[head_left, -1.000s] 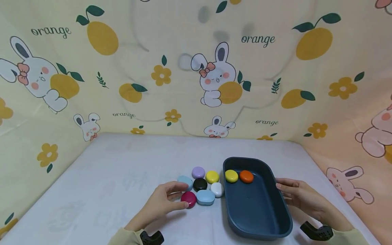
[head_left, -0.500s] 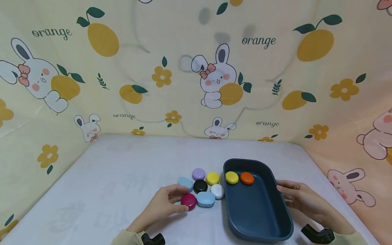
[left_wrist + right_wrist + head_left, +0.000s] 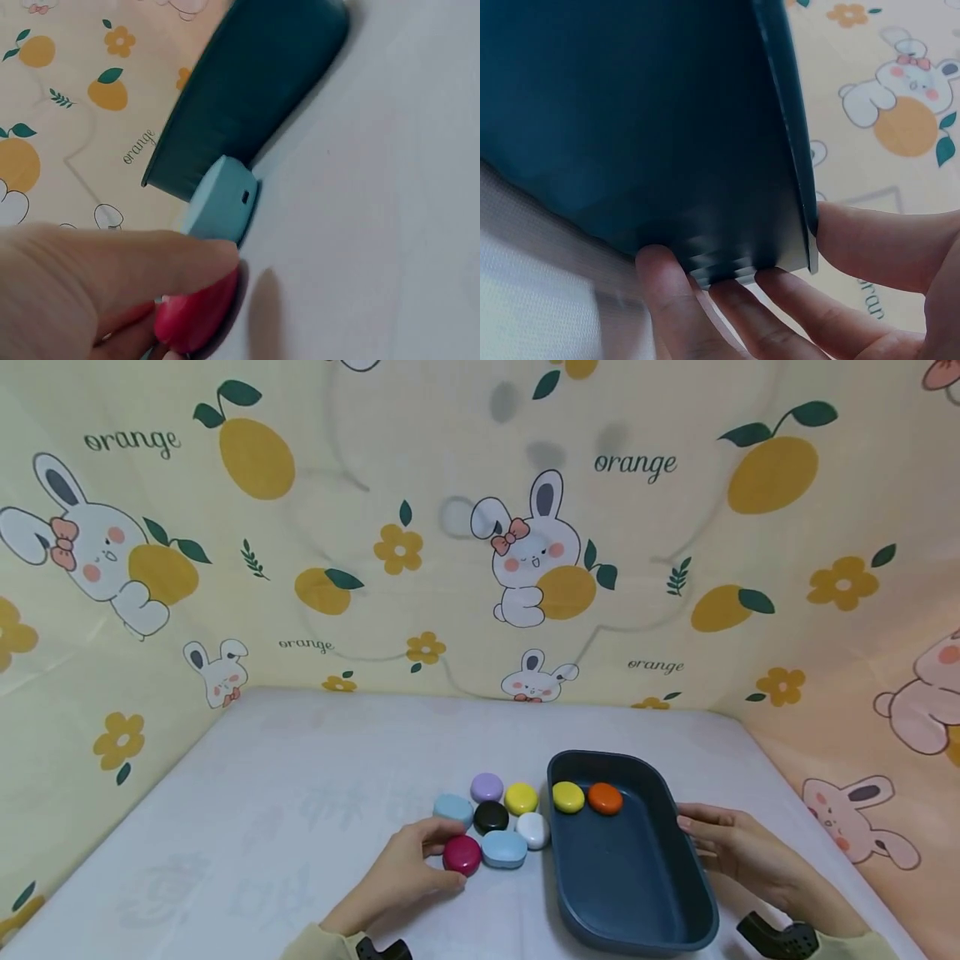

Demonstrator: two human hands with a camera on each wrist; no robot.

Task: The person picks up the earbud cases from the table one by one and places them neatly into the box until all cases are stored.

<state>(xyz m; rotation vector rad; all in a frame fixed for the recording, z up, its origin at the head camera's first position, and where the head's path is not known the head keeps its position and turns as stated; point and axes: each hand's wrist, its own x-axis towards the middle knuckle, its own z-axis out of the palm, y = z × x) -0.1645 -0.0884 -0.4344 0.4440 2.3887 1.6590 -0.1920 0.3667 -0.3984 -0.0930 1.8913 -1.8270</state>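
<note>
My left hand (image 3: 405, 868) is at a glossy crimson round piece (image 3: 461, 856) on the table, thumb along its near edge and fingers behind it. In the left wrist view the thumb (image 3: 172, 262) overlaps the top of the crimson piece (image 3: 196, 315). Right beside it lies a light blue oblong piece (image 3: 504, 849), which has a small dark slot in its side. My right hand (image 3: 738, 839) rests against the right wall of a dark blue tray (image 3: 630, 893). Its fingertips touch the outer wall and its thumb (image 3: 877, 247) is at the rim.
Behind the crimson piece cluster another light blue piece (image 3: 453, 810), a black (image 3: 491, 817), a purple (image 3: 487, 787), a yellow (image 3: 521, 798) and a white one (image 3: 532, 831). Inside the tray, at its far end, are a yellow (image 3: 567, 797) and an orange piece (image 3: 605, 798).
My left thumb has slid slightly toward me, to the near edge of the crimson piece, and the hand has shifted a little right. The right hand and tray hold still; the head view tilts slightly.
</note>
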